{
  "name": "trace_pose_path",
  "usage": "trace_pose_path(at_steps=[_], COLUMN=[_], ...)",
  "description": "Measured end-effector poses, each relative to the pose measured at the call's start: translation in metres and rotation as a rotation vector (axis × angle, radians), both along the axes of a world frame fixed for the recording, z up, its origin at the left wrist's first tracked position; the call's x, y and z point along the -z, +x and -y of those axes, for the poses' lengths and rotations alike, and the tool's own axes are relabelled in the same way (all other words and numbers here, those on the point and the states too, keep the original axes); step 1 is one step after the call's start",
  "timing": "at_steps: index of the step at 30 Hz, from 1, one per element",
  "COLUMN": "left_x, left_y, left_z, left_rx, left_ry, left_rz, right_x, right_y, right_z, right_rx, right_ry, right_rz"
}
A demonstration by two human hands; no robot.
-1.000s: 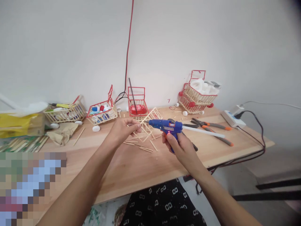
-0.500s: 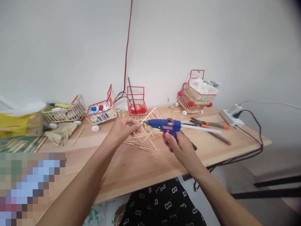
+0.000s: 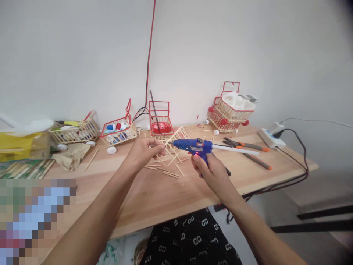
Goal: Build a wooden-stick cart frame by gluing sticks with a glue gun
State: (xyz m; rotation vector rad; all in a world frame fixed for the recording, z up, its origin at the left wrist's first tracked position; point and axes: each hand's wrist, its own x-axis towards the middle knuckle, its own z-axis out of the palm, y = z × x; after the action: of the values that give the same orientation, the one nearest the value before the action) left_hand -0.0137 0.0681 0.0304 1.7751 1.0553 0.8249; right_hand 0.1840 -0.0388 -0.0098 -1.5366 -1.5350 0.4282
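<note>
Nearest the camera, the right hand (image 3: 211, 170) is wrapped around the grip of the blue glue gun (image 3: 193, 146), a finger lying by its trigger and the small red light glowing. The left hand (image 3: 145, 149) is pinched closed on a thin wooden stick (image 3: 163, 146), held just left of the glue gun's nozzle. Over the last second the nozzle has crept a little leftward, and it now sits all but touching the stick's tip; the left hand has hardly moved. I judge that glue is about to go, or is going, onto that stick end.

Just beyond the glue gun, on the wooden surface (image 3: 154, 198), stands the half-built stick frame (image 3: 176, 141), with loose sticks (image 3: 168, 170) scattered below it. To the glue gun's right lie orange-handled pliers (image 3: 245, 147). Farther back, against the wall, stand red-rimmed stick carts (image 3: 118, 130).
</note>
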Motion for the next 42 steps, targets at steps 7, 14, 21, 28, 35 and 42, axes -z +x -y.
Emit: trace_pose_path(at_steps=[7,14,21,28,35,42], left_x=[0.002,0.002,0.0,-0.002,-0.003,-0.002], left_y=[0.0,-0.001,-0.003,-0.004,-0.005,-0.005], left_z=[-0.001,-0.002,-0.002,-0.003,-0.003,-0.004], left_rx=[-0.01,-0.029,-0.066,-0.105,-0.097,-0.084], left_ry=[-0.005,-0.005,0.012,0.014,0.006,0.019], left_rz=[0.023,0.07,0.111,0.123,0.125,0.131], right_x=[-0.001,-0.001,0.005,0.004,0.004,0.004], right_y=[0.002,0.002,0.011,0.011,0.011,0.01], right_z=[0.001,0.005,0.013,0.014,0.013,0.012], right_rx=[0.03,0.04,0.07,0.069,0.073,0.071], right_ry=[-0.021,-0.026,-0.059,-0.05,-0.016,-0.003], right_rz=[0.019,0.038,0.069,0.108,0.156,0.169])
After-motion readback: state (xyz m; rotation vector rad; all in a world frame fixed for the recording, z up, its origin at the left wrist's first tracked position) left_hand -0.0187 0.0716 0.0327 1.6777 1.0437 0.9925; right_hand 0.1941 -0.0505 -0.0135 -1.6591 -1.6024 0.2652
